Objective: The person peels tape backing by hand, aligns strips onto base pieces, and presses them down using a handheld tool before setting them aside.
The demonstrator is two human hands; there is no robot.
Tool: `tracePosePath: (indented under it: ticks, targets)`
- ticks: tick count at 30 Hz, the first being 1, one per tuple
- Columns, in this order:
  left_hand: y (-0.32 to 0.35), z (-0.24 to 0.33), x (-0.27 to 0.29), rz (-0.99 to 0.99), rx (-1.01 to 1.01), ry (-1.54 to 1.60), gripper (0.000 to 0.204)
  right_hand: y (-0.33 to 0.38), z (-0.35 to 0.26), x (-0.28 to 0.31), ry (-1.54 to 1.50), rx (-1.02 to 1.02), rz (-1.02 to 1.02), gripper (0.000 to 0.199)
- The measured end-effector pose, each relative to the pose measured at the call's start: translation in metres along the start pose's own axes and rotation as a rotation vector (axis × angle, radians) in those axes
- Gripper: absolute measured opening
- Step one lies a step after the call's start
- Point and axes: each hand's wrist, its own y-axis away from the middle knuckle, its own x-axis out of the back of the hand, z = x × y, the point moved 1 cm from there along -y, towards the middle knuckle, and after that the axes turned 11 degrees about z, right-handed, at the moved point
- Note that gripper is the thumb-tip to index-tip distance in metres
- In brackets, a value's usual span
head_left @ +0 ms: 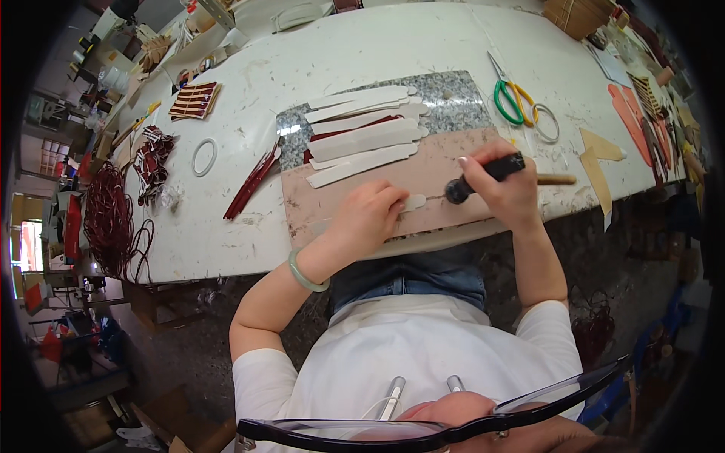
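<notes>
My left hand (370, 215) is closed on a pale strip (414, 201), holding it down on a pinkish-brown board (445, 166). The strip's rounded end sticks out past my fingertips. Just right of that end, my right hand (504, 185) wraps round a black tool (455, 192) with a knob-like lower end, held tilted over the board. A wooden rod (557, 180) shows beyond this hand; whether it belongs to the tool, I cannot tell. Farther back, several white strips (366, 140) lie stacked, with dark red pieces between them, partly on a speckled grey stone slab (453, 94).
Scissors (513, 98) with green and yellow handles lie by a clear ring (547, 124) at the right. Tan pieces (599, 177) lie near the right edge. Dark red strips (253, 181), a white ring (204, 158) and bundled red cord (113, 219) are at the left.
</notes>
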Motion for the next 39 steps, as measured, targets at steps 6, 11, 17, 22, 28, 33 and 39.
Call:
tracePosePath:
  ticks: [6, 11, 17, 22, 28, 33, 39]
  targets:
    - [0.008, -0.008, -0.008, 0.116, -0.014, -0.133, 0.016, -0.008, -0.009, -0.045, 0.152, 0.375, -0.164, 0.014]
    - [0.008, -0.009, -0.005, 0.107, -0.164, -0.064, 0.024, -0.014, -0.01, -0.056, 0.144, 0.341, -0.183, 0.019]
    - [0.009, -0.005, -0.002, 0.073, -0.224, -0.118, 0.019, -0.014, -0.018, -0.06, 0.218, 0.396, -0.18, 0.018]
    - [0.004, -0.011, 0.0, 0.034, -0.025, 0.019, 0.018, -0.015, -0.016, -0.062, 0.192, 0.342, -0.219, 0.018]
    - [0.003, -0.011, -0.004, 0.075, 0.069, -0.012, 0.013, -0.009, -0.013, -0.048, 0.13, 0.376, -0.243, 0.017]
    - [0.005, -0.009, -0.007, 0.111, 0.065, -0.076, 0.009, -0.004, -0.016, -0.043, 0.14, 0.353, -0.269, 0.018]
    - [0.004, -0.01, -0.005, 0.129, -0.001, -0.066, 0.009, -0.007, -0.01, -0.056, 0.127, 0.402, -0.189, 0.019]
